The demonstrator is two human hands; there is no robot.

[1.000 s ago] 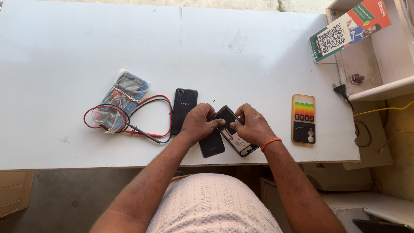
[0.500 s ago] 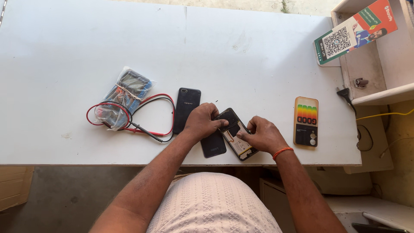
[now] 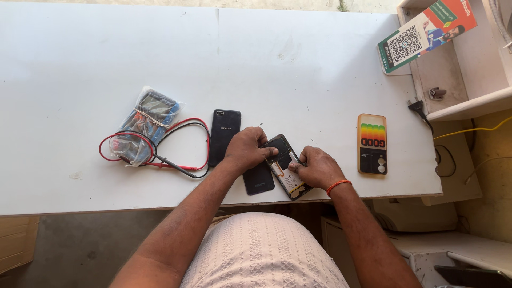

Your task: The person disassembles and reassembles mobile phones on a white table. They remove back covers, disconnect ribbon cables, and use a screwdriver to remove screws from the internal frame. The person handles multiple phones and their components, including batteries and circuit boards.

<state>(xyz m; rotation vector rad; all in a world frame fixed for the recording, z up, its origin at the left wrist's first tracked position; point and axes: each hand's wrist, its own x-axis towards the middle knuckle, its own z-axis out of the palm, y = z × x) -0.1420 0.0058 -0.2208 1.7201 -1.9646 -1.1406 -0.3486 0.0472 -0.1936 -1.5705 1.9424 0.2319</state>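
Head view, looking straight down. The white tabletop (image 3: pixel 133 64) is filling most of the frame, its near edge running across the lower middle.

An opened phone (image 3: pixel 286 166), back removed and innards showing, is lying tilted just below centre frame, near the tabletop's front edge. A dark back cover (image 3: pixel 258 180) is lying just beside it on its left, partly under the left hand.

The left hand (image 3: pixel 246 149) is resting palm-down at centre frame, its fingers curled over the upper left end of the opened phone and pressing it down. The grip here is closed down onto the phone rather than spread.

The right hand (image 3: pixel 318 167) is sitting right of the phone, touching its right edge. Thumb and forefinger are pressed together at the phone's middle; whether they are pinching a small tool or part is too small to tell. An orange band (image 3: pixel 338 185) is circling the wrist.

The opened phone is thus lying between the two grips, held at its top by the left, worked at its middle by the right.

Left of the left hand, a second black phone (image 3: pixel 224 136) is lying face down. Farther left, a multimeter in a clear bag (image 3: pixel 144 127) with red and black leads (image 3: pixel 184 160) looping around it. Right of the hands, well apart, a phone case with coloured stripes (image 3: pixel 372 144). Upper right of the frame, a green and white card (image 3: pixel 426 32) leaning at a shelf unit (image 3: pixel 469 101).
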